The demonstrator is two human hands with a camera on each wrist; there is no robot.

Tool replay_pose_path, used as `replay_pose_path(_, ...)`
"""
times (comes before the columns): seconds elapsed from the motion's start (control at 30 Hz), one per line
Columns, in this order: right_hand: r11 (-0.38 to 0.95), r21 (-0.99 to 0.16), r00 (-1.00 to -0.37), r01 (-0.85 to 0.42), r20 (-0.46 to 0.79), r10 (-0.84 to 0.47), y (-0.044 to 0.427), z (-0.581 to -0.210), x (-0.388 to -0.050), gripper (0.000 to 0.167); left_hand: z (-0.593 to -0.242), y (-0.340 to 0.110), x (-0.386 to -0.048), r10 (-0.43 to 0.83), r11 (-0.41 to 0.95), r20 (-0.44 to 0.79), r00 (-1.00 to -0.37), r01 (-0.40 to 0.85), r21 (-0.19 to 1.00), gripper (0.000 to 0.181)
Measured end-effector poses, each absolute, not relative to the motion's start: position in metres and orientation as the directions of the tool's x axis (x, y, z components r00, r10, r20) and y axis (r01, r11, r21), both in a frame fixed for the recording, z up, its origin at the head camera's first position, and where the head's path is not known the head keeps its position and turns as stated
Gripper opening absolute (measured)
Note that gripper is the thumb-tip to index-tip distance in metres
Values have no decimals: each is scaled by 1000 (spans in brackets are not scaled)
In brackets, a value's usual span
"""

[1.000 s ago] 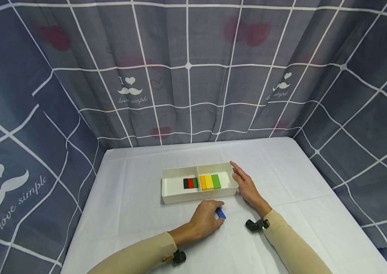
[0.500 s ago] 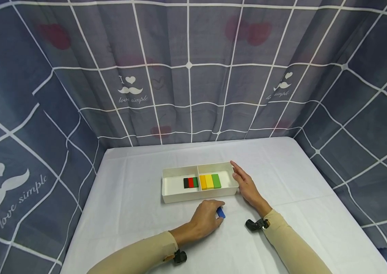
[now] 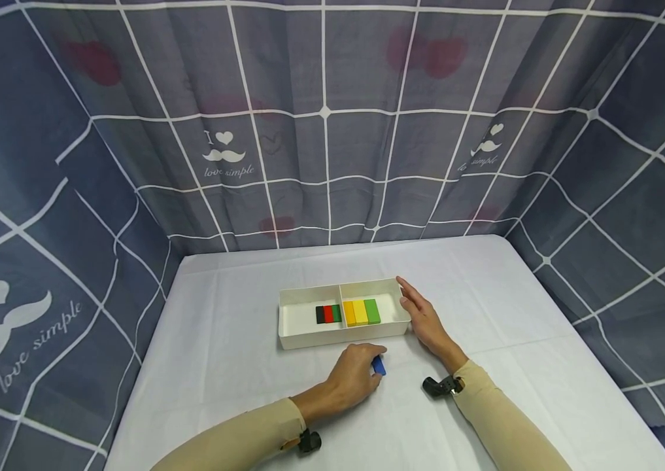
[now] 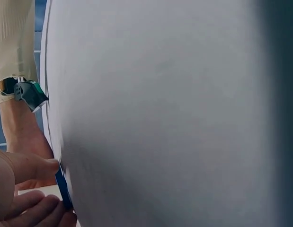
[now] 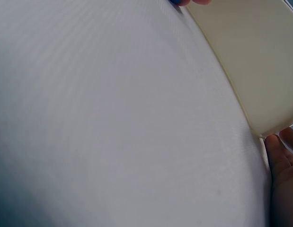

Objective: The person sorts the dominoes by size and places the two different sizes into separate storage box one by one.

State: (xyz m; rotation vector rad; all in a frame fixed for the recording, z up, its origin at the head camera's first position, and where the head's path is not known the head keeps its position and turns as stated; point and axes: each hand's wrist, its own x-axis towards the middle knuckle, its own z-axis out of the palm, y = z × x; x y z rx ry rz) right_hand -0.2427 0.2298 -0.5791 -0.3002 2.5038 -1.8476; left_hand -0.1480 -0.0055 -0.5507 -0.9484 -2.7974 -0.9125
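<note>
My left hand [image 3: 351, 378] is in front of a white two-part tray [image 3: 314, 341] and pinches a blue block [image 3: 378, 366] between thumb and fingertips. In the left wrist view, the blue block [image 4: 64, 189] spans from the thumb to the fingers, low against the white cloth. At the tray's right end, my right hand [image 3: 428, 324] rests against the outside wall with fairly straight fingers. The right wrist view has its fingertips touching a lower corner of the tray [image 5: 255, 66].
Black, red and dark green blocks [image 3: 328, 314] stand side by side in the tray's left compartment. Two yellow blocks [image 3: 355, 313] and a light green block [image 3: 371, 312] are in the right one. White cloth [image 3: 238, 327] covers the table; dark checked curtains [image 3: 285, 150] surround it.
The blue block has shifted very slightly left in the left hand's pinch. Both hands and the tray stay in place.
</note>
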Motion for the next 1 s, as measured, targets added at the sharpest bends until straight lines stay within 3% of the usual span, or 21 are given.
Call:
replay_pose_path(0.43,274,-949,-979,-156,111,-172,230,-580,-244,54,-526,-18,-156,565,632,171,-807,557,539,49)
replay_pose_path(1.0,268,-950,-979,-159,118,-163,231,-581,-245,54,-498,-39,-161,619,559,255,-743,645,521,48)
